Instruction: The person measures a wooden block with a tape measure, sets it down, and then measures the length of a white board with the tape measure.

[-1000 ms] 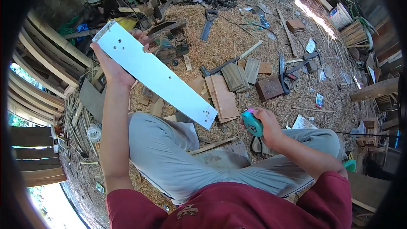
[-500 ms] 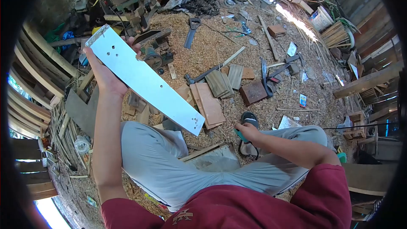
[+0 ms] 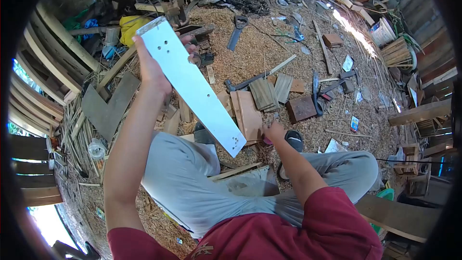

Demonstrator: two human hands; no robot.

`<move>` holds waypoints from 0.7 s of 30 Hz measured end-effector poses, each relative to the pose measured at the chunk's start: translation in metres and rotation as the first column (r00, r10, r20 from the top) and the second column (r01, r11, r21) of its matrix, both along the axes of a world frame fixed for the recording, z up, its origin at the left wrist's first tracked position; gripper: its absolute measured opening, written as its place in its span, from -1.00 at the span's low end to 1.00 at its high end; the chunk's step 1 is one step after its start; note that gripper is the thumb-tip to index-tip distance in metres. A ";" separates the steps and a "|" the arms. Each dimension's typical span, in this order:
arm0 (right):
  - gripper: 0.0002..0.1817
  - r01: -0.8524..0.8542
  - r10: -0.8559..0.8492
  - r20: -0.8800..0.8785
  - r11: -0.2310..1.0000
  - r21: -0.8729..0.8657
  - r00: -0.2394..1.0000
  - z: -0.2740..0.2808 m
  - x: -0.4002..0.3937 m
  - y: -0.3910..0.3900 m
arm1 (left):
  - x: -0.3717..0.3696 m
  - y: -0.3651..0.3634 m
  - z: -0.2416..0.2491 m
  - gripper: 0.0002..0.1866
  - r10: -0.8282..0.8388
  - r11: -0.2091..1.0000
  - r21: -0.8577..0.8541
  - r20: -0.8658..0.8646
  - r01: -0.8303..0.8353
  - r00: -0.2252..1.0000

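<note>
My left hand is closed around the upper end of a long white board, held tilted above my lap. Several small holes show near both of the board's ends, with one more around its middle. Just beyond the lower end, my right hand is closed, apart from the board. A small pinkish bit shows under its fingers, too little to name. Reddish-brown wooden boards lie on the floor close to that hand, and a dark sandal is beside it.
Wood shavings cover the floor. A handsaw, a hammer, short wood offcuts and a brown wooden block lie ahead. Long poles line the left side; a white bucket stands at the far right.
The white board and my left hand have shifted right in view as the camera turned. My right hand has moved nearer the board's lower end; the green item seen in it earlier no longer shows.
</note>
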State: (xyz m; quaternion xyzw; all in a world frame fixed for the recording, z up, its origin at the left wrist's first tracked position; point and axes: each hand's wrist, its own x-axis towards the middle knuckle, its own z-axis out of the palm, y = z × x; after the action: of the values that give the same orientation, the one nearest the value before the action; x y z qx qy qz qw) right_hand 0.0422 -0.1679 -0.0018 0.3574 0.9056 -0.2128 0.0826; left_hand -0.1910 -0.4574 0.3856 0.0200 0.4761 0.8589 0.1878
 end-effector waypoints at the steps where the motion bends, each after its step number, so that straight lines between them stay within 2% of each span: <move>1: -0.37 0.076 -0.077 -0.024 0.997 -0.017 0.997 0.002 -0.008 -0.003 | -0.003 -0.001 -0.002 0.21 -0.004 1.000 0.013 -0.002 0.004 1.000; 4: -0.38 0.193 -0.214 -0.214 0.974 -0.117 0.953 0.010 -0.044 0.003 | -0.008 -0.001 -0.008 0.20 -0.017 0.999 0.044 -0.013 0.018 1.000; 7: -0.39 0.152 -0.115 -0.376 0.986 0.070 0.919 0.007 -0.078 0.007 | -0.010 0.016 -0.004 0.19 -0.019 1.000 0.022 -0.010 0.019 1.000; 10: -0.52 0.028 0.016 -0.312 0.990 0.136 0.950 -0.004 -0.098 0.015 | -0.018 0.030 -0.016 0.18 -0.089 0.990 0.108 -0.056 0.094 0.994; 13: -0.61 0.143 -0.098 -0.208 0.967 0.210 0.973 -0.017 -0.110 0.013 | -0.019 0.051 -0.020 0.16 -0.152 0.971 0.163 -0.128 0.172 0.980; 16: -0.62 0.203 -0.187 -0.080 0.927 0.317 0.979 -0.036 -0.133 0.015 | -0.013 0.069 -0.009 0.18 -0.149 0.978 0.141 -0.044 0.154 0.988; 17: -0.54 0.213 -0.210 -0.041 0.943 0.257 0.977 -0.035 -0.136 0.015 | -0.013 0.071 -0.008 0.18 -0.143 0.980 0.133 -0.028 0.146 0.989; 19: -0.37 0.226 -0.233 0.040 0.965 0.136 0.972 -0.006 -0.138 0.015 | -0.018 0.074 -0.011 0.19 -0.247 0.952 0.166 -0.078 0.257 0.966; 21: -0.26 0.202 -0.191 0.233 0.979 -0.024 0.953 0.022 -0.145 0.018 | -0.019 0.076 -0.012 0.19 -0.325 0.924 0.177 -0.109 0.340 0.939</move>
State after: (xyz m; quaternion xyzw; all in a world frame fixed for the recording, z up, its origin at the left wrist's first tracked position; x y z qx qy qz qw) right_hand -0.1029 -0.1501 0.0198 0.4659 0.8445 -0.1988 0.1737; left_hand -0.2102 -0.3811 0.3741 0.1519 0.3871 0.8552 0.3093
